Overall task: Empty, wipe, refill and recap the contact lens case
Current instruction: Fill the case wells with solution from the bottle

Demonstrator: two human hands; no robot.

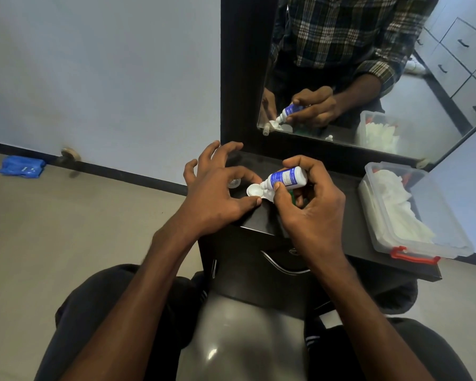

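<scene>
Bottle (286, 178), white with a blue label, is gripped in the right hand (311, 204): the thumb presses its near side and the other fingers (300, 163) curl over its far side. It is tilted, with the nozzle pointing down and to the left, just over the white lens case (254, 190). The case lies on the dark bench (349, 237), between the two hands. Its left well is open and shows as a round white cup, directly under the nozzle. The right part of the case is hidden behind the right thumb, so I cannot tell if it is open.

The left hand (217, 196) holds the case steady: its thumb touches the near edge and the index finger comes down at the far side, and the remaining fingers are spread and lifted in the air, touching nothing. Just behind the left index finger a small clear cap (234, 183) lies on the bench. A green thing, maybe another cap, shows a little under the right hand fingers, but it is too hidden to be sure.

To the right of the right hand, well apart, a clear box (412, 213) with a red latch stands on the bench, with white tissues (393, 196) inside. Behind the fingers a mirror (368, 78) reflects the hands and the bottle.
</scene>
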